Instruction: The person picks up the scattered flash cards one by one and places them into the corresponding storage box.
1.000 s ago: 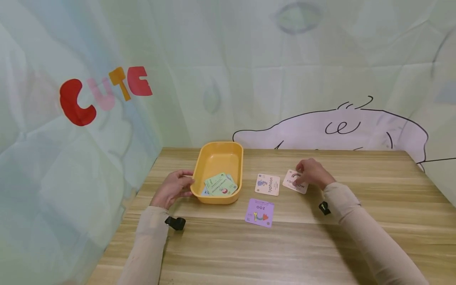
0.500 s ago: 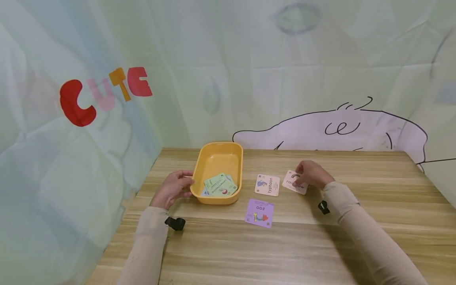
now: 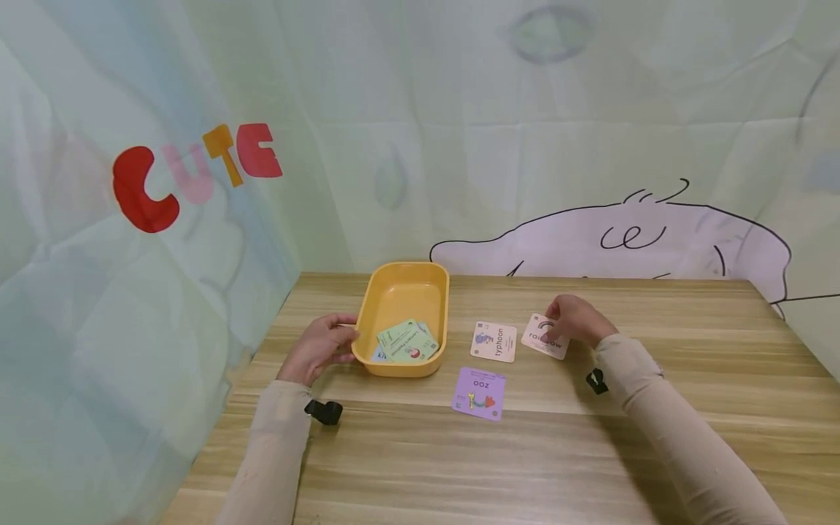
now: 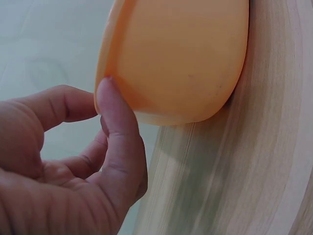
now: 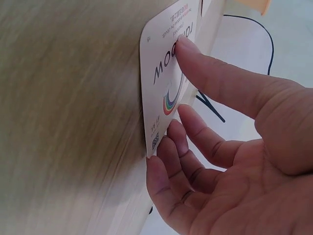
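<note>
My left hand (image 3: 319, 348) pinches the left rim of a yellow plastic tray (image 3: 411, 271) between thumb and forefinger, as the left wrist view shows. Inside the tray's near end lie several green and blue cards (image 3: 408, 341), overlapping. My right hand (image 3: 577, 321) is at the pale pink "rainbow" card (image 3: 537, 332). In the right wrist view its thumb lies on the face of the rainbow card (image 5: 164, 73) and the other fingertips are along the card's edge. Left of it are the pink "typhoon" card (image 3: 495, 341) and, nearer to me, the purple "zoo" card (image 3: 479, 394).
All of this stands on a wood-grain table (image 3: 420, 467). A pale printed cloth (image 3: 367, 146) hangs behind the table and on its left. Each wrist wears a black strap, such as the left strap (image 3: 324, 412).
</note>
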`<control>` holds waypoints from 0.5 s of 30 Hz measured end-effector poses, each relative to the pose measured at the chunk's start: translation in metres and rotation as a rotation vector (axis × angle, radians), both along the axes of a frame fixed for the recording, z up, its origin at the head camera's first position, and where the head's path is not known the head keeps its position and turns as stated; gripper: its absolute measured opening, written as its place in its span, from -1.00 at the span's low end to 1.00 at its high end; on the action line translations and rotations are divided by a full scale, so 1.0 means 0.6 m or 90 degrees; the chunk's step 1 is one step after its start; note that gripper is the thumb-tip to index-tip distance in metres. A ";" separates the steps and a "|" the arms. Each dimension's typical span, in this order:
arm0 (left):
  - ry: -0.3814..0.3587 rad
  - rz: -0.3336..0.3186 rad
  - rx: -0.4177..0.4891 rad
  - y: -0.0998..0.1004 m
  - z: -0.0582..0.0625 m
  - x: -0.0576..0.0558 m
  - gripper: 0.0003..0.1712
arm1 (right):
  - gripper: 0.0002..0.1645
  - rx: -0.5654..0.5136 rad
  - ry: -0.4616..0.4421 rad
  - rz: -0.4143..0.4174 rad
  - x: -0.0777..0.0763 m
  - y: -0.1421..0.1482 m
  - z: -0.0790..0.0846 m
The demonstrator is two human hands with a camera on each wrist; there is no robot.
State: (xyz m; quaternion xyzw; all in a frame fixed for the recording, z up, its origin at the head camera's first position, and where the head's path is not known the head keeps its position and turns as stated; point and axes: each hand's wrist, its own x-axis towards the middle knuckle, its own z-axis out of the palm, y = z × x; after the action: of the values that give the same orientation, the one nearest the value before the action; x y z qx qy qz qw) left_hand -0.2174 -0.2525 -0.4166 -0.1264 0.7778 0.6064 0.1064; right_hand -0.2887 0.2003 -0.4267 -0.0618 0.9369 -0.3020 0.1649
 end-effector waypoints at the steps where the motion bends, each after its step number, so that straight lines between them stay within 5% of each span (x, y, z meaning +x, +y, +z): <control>1: -0.001 0.000 0.001 0.000 0.000 0.000 -0.53 | -0.48 0.000 -0.001 0.000 0.000 0.000 0.000; 15: 0.002 0.000 -0.001 -0.001 -0.003 -0.001 -0.53 | -0.54 -0.027 -0.014 -0.021 -0.001 0.009 -0.001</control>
State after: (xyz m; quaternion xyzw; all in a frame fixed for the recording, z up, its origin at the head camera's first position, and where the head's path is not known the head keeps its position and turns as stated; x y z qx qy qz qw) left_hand -0.2182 -0.2531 -0.4183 -0.1256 0.7784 0.6060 0.1055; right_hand -0.2892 0.2055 -0.4275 -0.0465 0.9294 -0.3249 0.1688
